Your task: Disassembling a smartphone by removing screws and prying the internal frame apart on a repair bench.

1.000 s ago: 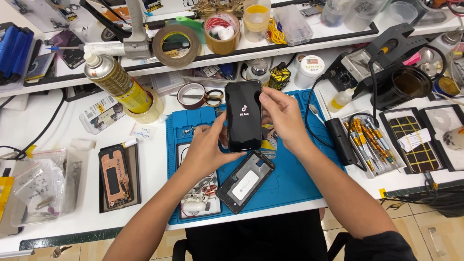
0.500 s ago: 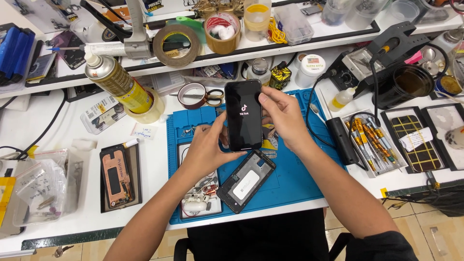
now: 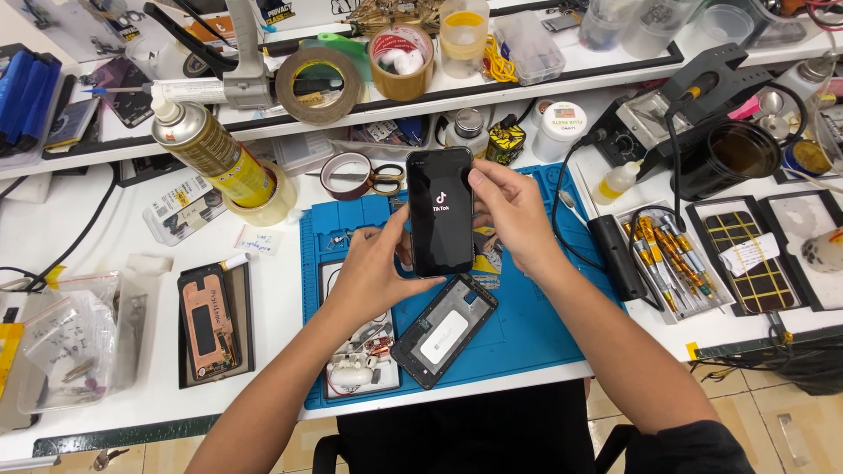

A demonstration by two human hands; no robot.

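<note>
Head view: a black smartphone with a lit screen is gripped upright between the left hand and right hand, and could be dropped onto the opened phone frame just below if the edge hold loosens.

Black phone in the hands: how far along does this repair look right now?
Looks done: the black phone is closed up and its screen is lit. In hand: the left hand supports its lower edge, and the right hand grips its right side with a finger at the top. Left, apparently: an opened phone frame and a tray of loose parts lie on the blue mat.
</note>
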